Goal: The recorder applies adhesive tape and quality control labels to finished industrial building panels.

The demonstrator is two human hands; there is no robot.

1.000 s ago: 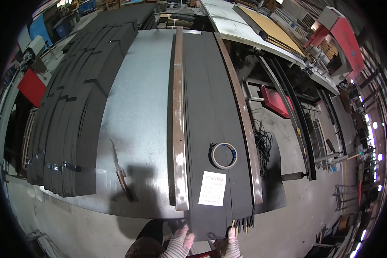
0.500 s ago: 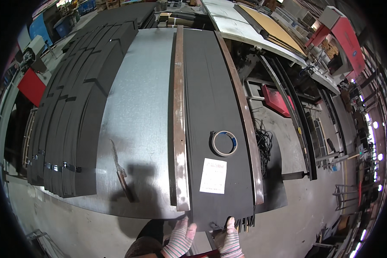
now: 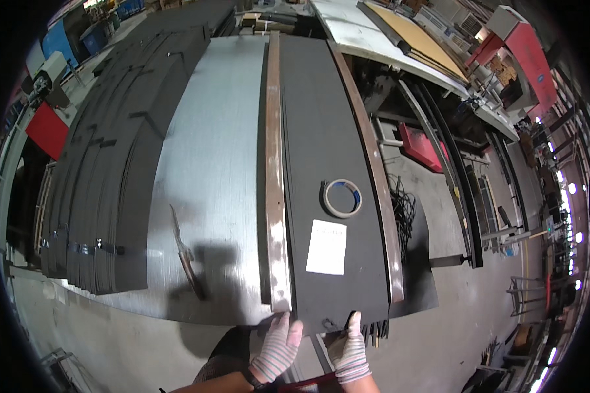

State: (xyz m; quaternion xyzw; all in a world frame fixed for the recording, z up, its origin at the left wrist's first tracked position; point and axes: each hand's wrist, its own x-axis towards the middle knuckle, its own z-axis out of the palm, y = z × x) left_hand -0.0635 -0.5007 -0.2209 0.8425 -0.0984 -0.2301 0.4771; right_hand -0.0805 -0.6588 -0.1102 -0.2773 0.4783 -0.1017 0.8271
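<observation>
Both gloved hands have shifted up onto the near end of the dark sheet stack [image 3: 321,164], and the tape roll [image 3: 343,198] and white paper [image 3: 327,247] on it lie farther off. The left hand [image 3: 277,348] and right hand [image 3: 349,346] press its edge, fingers curled on it; squaring the stack seems in hand, needing an even push.

Bright overhead light, glare on metal, fisheye bending and dark rim

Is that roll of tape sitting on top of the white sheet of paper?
No, the roll of tape lies on the dark panel just beyond the white paper sheet, with a strip of bare panel between them.
</observation>
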